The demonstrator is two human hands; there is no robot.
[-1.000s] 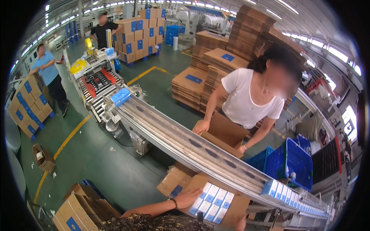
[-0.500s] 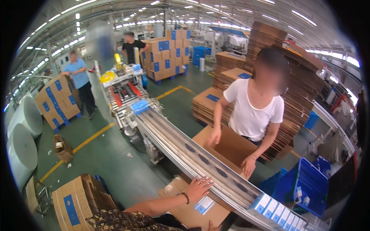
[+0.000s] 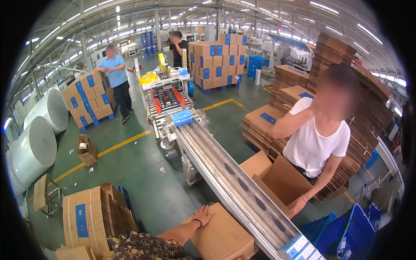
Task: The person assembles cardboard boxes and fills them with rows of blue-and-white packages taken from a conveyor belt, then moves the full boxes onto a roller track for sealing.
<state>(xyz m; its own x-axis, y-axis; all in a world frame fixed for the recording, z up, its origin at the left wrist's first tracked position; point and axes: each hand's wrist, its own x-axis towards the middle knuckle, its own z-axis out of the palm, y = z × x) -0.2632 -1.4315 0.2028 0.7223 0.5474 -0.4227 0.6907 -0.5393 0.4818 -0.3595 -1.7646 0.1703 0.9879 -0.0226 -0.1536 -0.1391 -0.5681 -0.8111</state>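
Observation:
A closed brown carton point(image 3: 223, 232) lies in front of me, beside the near side of the conveyor point(image 3: 232, 173). My left hand point(image 3: 203, 215) rests flat on its far left top edge, fingers stretched out, with a beaded bracelet at the wrist. Of my right hand point(image 3: 242, 258) only a sliver shows at the lower picture edge, by the carton's near end; its fingers are mostly hidden. Blue and white packs point(image 3: 299, 248) stand in a row at the conveyor's near end. Another blue pack point(image 3: 182, 117) lies at its far end.
Across the conveyor a co-worker point(image 3: 318, 138) in white holds an open carton point(image 3: 284, 180), one arm raised. Blue crates point(image 3: 355, 234) stand at the right. Flattened cartons point(image 3: 93, 216) are stacked at the left. Two more people stand farther back near pallets of cartons point(image 3: 219, 60).
My left hand has moved from the conveyor's edge onto the carton. Its blue and white patch no longer shows. The co-worker's arm has risen from the open carton. My view has shifted left.

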